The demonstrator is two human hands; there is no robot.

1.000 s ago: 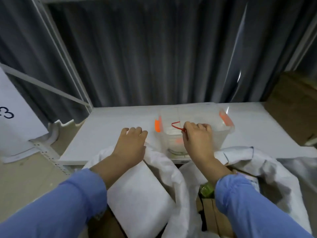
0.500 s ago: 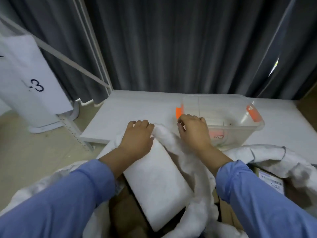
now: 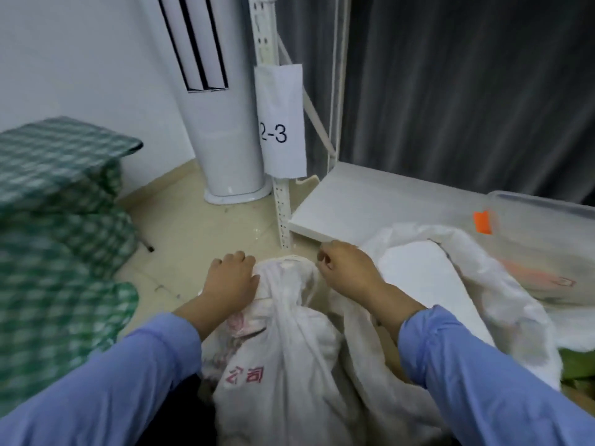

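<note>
The white woven sack [image 3: 289,365] is soft and crumpled. It has red printed characters on the side that faces the camera and faint pink marks above them. Its cloth is drawn up into a bunched, creased neck. That neck stands between the two hands, low in the middle of the view, over the beige floor [image 3: 199,226] and just in front of the corner of the white shelf [image 3: 370,201]. The left hand [image 3: 230,281] lies against the left side of the neck, with its fingers curled over the gathered cloth and gripping it. The right hand [image 3: 346,270] is at the right side of the neck, curled like a fist round a fold of the sack's edge. The two hands are near each other, with only the bunch between them. Blue sleeves cover both forearms. To the right of the right hand the cloth opens out loosely round a flat white package [image 3: 418,275] lying inside. Something green [image 3: 576,365] shows at the far right edge, too little of it to name. On the shelf behind stands a clear plastic bin [image 3: 531,201] with an orange latch [image 3: 483,222]. A pinkish shape shows through the bin's wall, too blurred to identify.
</note>
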